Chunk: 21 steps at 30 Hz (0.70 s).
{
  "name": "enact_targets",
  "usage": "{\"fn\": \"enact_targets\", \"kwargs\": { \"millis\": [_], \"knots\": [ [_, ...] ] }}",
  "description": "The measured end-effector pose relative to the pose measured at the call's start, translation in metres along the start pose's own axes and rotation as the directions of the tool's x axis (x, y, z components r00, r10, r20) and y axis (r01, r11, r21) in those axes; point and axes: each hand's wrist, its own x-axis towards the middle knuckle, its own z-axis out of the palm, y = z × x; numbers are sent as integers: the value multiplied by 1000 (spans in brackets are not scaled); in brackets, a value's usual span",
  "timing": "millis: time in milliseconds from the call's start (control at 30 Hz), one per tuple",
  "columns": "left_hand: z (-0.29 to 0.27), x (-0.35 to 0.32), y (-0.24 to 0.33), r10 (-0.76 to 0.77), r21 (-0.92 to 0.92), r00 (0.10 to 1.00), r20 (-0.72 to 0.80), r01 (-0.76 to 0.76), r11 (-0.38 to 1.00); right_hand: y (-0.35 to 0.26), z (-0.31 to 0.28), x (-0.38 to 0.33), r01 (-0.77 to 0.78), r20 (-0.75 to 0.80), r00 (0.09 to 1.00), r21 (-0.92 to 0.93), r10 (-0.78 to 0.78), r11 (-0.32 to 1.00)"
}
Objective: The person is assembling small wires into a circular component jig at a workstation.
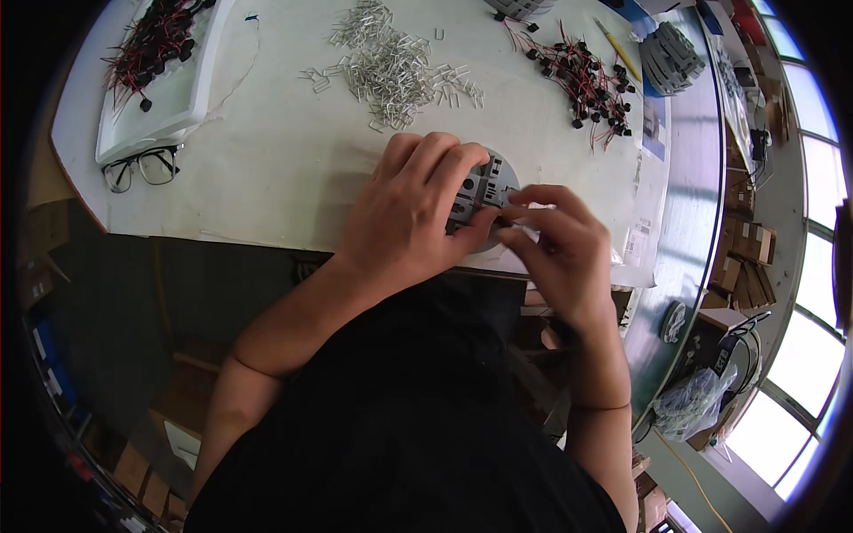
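Observation:
A round grey plastic housing [487, 185] with moulded slots and holes rests near the table's front edge. My left hand [413, 200] is wrapped over its left side, fingers at the far rim and thumb at the near part. At its right side my right hand [560, 244] has thumb and fingers pinched together close to the housing. Whatever lies between those fingertips is too small and blurred to make out. Beyond the hands, a heap of small U-shaped metal pins [391, 75] is spread on the table.
Small black components with red wires [582, 80] lie at the far right, near a yellow pen-like tool [619, 49] and stacked grey housings [671, 58]. A white tray [200, 80] at left holds more wired components. Eyeglasses [142, 169] sit below the tray.

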Motion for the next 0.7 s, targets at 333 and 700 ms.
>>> {"fn": "enact_targets", "kwargs": {
  "millis": [333,700],
  "knots": [
    [-1,1,-1,-4,19,1000,26,4,1000,12,49,17,276,-399,902,828,168,488],
    [-2,-1,2,9,30,1000,-15,-9,1000,5,40,29,272,-336,913,924,232,269]
  ]
}}
